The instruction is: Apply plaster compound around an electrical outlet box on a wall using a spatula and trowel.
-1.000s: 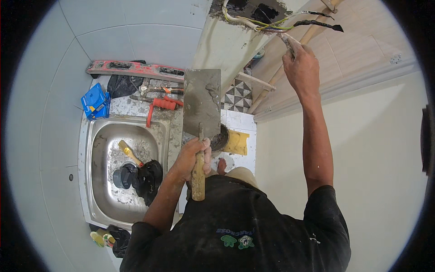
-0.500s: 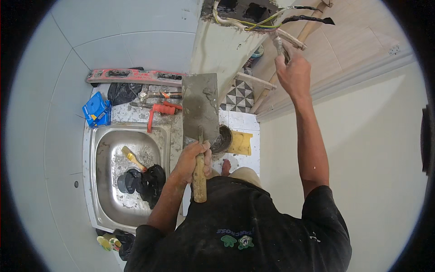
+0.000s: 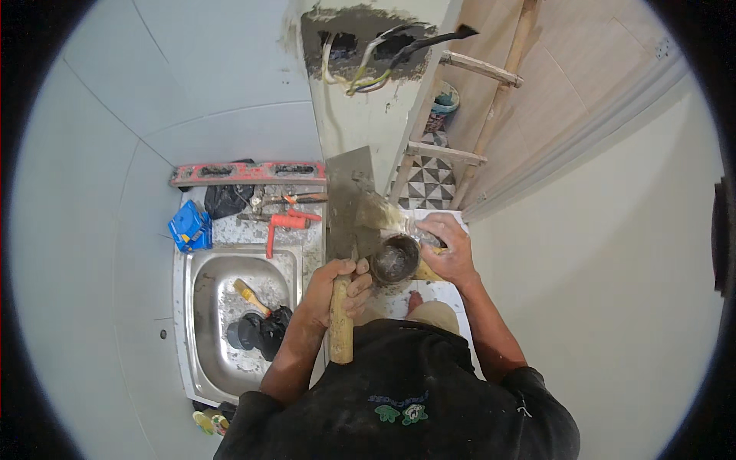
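Note:
My left hand (image 3: 331, 295) is closed round the wooden handle of a rectangular plastering trowel (image 3: 349, 176), its flat metal blade pointing away from me and smeared with grey. In my right hand (image 3: 448, 249) is a paintbrush (image 3: 376, 212) with pale bristles, slightly blurred. The bristles overlap the right side of the trowel blade; whether they touch it I cannot tell. Just below the brush, between my hands, stands a dark round bucket (image 3: 396, 261) with grey residue inside. Far ahead, loose wires (image 3: 376, 65) stick out of two box holes in a wall patch of grey mortar (image 3: 318, 38).
On the left, a steel sink (image 3: 201, 307) holds another brush (image 3: 249, 295) and a black bag. Behind it lie a red spirit level (image 3: 249, 173), orange-handled tools (image 3: 290, 221) and a blue package (image 3: 190, 226). A wooden ladder (image 3: 447, 153) leans at the right, near a paint bucket (image 3: 443, 103).
My right hand has come down from the wires to beside the bucket and trowel, still holding the brush. The left hand keeps its grip on the trowel. My view has shifted.

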